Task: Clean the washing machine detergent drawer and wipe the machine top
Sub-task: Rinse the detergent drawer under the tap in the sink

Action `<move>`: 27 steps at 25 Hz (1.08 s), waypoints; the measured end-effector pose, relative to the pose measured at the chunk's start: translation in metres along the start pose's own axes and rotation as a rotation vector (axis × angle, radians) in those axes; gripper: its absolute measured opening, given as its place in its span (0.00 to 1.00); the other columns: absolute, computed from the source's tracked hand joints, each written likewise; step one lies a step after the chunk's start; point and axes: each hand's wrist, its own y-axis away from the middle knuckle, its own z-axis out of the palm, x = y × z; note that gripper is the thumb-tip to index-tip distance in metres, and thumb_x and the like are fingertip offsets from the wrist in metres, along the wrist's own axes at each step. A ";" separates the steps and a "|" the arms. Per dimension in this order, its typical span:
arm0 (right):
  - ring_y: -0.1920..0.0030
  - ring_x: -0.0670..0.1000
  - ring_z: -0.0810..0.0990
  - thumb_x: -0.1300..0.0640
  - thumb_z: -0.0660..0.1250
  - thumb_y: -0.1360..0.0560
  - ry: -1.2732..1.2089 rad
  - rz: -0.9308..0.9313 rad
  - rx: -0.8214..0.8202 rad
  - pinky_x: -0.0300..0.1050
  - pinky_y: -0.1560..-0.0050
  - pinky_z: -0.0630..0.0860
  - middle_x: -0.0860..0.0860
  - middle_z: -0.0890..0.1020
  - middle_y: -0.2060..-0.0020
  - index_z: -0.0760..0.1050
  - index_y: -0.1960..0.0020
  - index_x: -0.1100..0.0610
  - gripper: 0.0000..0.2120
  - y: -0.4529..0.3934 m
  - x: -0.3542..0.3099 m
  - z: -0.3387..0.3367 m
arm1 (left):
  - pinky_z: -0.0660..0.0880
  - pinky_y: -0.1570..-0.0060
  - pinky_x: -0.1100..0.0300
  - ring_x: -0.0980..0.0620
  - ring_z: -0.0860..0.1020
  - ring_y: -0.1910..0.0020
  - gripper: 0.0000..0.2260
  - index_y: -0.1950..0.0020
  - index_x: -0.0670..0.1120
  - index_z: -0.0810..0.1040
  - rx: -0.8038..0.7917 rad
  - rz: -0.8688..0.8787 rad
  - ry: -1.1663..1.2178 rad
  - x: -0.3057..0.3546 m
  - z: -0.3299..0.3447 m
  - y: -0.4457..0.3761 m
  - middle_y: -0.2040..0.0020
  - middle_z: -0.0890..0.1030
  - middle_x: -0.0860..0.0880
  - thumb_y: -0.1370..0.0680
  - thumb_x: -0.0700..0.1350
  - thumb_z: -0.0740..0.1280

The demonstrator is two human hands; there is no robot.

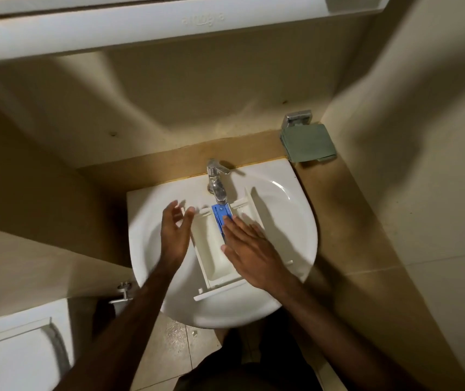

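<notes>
The white detergent drawer [211, 255] lies in the white sink [287, 210] under the chrome tap [216, 182]. Its front panel points toward me, and a blue insert [219, 214] sits in its middle compartment. My left hand [175, 235] hovers just left of the drawer with fingers spread, holding nothing. My right hand [251, 249] lies flat and open over the drawer's right half, fingertips at the blue insert. It hides most of the right compartment. I cannot tell whether water runs from the tap.
A folded green cloth [307, 143] hangs on a chrome holder [296, 118] at the back right wall. A white toilet cistern and lid [19, 351] stand at the lower left. A white cabinet [141, 26] overhangs the sink. Beige tiled walls close in on both sides.
</notes>
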 end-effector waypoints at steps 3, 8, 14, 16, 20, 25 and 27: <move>0.17 0.50 0.56 0.40 0.51 0.15 0.052 -0.004 -0.188 0.60 0.19 0.58 0.51 0.59 0.17 0.62 0.18 0.58 0.32 -0.016 -0.002 0.008 | 0.82 0.53 0.56 0.50 0.83 0.40 0.23 0.27 0.53 0.72 -0.185 -0.215 0.130 -0.010 -0.005 0.027 0.37 0.82 0.51 0.16 0.64 0.56; 0.16 0.49 0.51 0.35 0.46 0.15 0.114 0.012 -0.239 0.61 0.18 0.50 0.51 0.54 0.16 0.55 0.16 0.57 0.36 0.004 -0.001 0.010 | 0.80 0.43 0.49 0.52 0.85 0.42 0.33 0.31 0.60 0.79 -0.354 -0.327 0.158 -0.010 0.004 0.024 0.41 0.87 0.53 0.19 0.72 0.42; 0.16 0.56 0.52 0.34 0.42 0.15 0.123 0.129 -0.106 0.69 0.20 0.50 0.51 0.60 0.17 0.62 0.18 0.56 0.37 0.006 -0.018 0.020 | 0.82 0.63 0.61 0.53 0.87 0.50 0.32 0.30 0.53 0.78 -0.297 -0.216 0.145 -0.009 0.014 0.027 0.46 0.87 0.49 0.16 0.66 0.41; 0.16 0.55 0.53 0.33 0.42 0.15 0.123 0.120 -0.108 0.69 0.20 0.51 0.51 0.61 0.18 0.63 0.18 0.56 0.37 0.016 -0.018 0.021 | 0.80 0.64 0.65 0.55 0.86 0.52 0.32 0.29 0.49 0.77 -0.268 -0.172 0.145 -0.012 0.017 0.026 0.45 0.86 0.47 0.15 0.63 0.41; 0.16 0.55 0.54 0.34 0.43 0.16 0.146 0.128 -0.128 0.68 0.20 0.51 0.50 0.62 0.18 0.63 0.18 0.56 0.36 0.003 -0.012 0.017 | 0.79 0.63 0.67 0.58 0.86 0.54 0.32 0.29 0.48 0.77 -0.263 -0.142 0.136 -0.016 0.017 0.025 0.45 0.86 0.46 0.16 0.64 0.42; 0.16 0.55 0.52 0.33 0.44 0.16 0.128 0.142 -0.138 0.68 0.20 0.50 0.49 0.58 0.17 0.60 0.17 0.55 0.36 0.008 -0.013 0.021 | 0.81 0.61 0.65 0.55 0.86 0.50 0.33 0.30 0.49 0.78 -0.264 -0.141 0.136 -0.016 0.017 0.026 0.43 0.86 0.46 0.17 0.65 0.43; 0.16 0.55 0.51 0.34 0.44 0.16 0.130 0.138 -0.152 0.68 0.20 0.51 0.48 0.58 0.17 0.59 0.17 0.54 0.36 0.001 -0.009 0.015 | 0.81 0.61 0.65 0.56 0.86 0.51 0.33 0.30 0.49 0.78 -0.253 -0.132 0.129 -0.015 0.018 0.025 0.44 0.86 0.46 0.16 0.65 0.43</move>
